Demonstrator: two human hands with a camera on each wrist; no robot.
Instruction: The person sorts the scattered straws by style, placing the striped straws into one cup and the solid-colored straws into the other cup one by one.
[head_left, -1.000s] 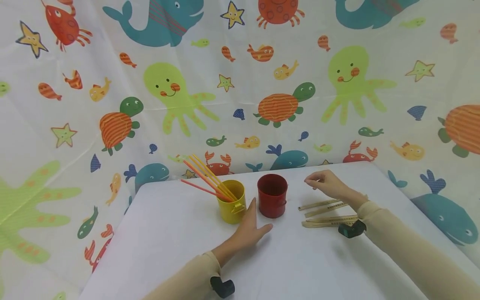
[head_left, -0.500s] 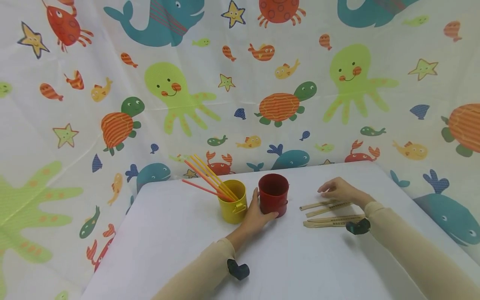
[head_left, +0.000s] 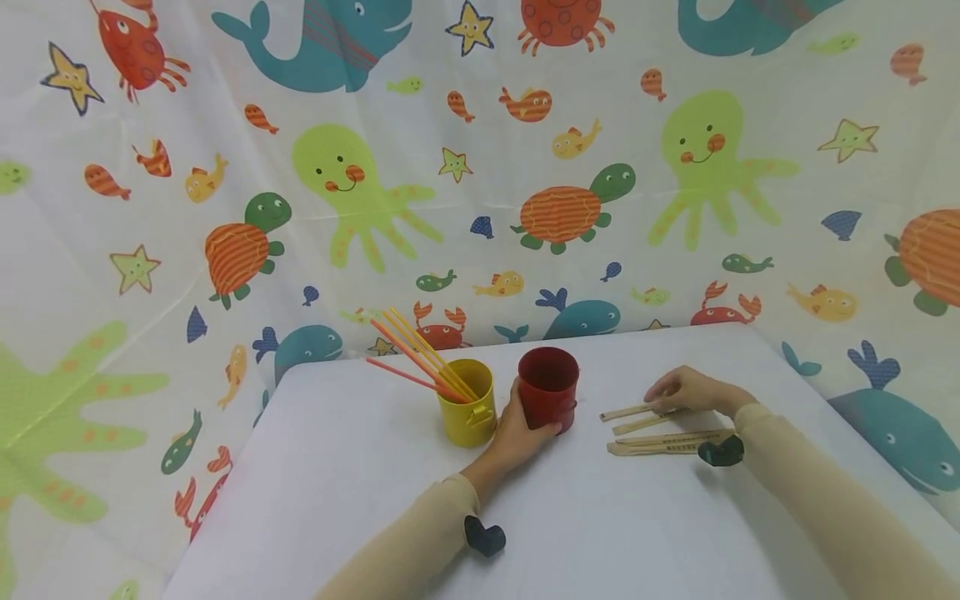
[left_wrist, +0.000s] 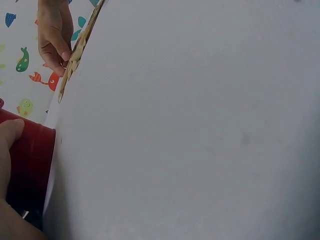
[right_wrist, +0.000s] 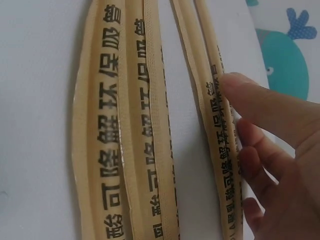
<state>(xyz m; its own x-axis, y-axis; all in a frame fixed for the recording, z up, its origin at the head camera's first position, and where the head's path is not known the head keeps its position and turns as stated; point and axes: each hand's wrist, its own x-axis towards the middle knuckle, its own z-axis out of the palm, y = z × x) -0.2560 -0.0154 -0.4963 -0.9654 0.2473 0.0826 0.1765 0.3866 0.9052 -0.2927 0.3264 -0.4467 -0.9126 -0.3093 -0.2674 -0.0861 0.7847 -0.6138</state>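
My left hand (head_left: 517, 437) holds the small red metal pail (head_left: 551, 400) from its near left side, thumb across the front. The thumb and the pail's red wall (left_wrist: 32, 160) also show at the left of the left wrist view. My right hand (head_left: 693, 392) pinches the farthest of several paper-wrapped straws (head_left: 667, 442) lying on the table. In the right wrist view its thumb lies against that wrapped straw (right_wrist: 216, 55), fingers curled at the far side. Printed lettering runs along the wrappers. The pail's inside looks dark.
A small yellow pail (head_left: 456, 425) stands left of the red one, holding several orange and yellow straws (head_left: 420, 354) that lean left. The table has a white cover (head_left: 337, 450). Behind it hangs a cloth with sea animals (head_left: 465, 167).
My left hand has moved right from beside the yellow pail and taken hold of the red pail. My right hand has come down and right onto the farthest wrapped straw.
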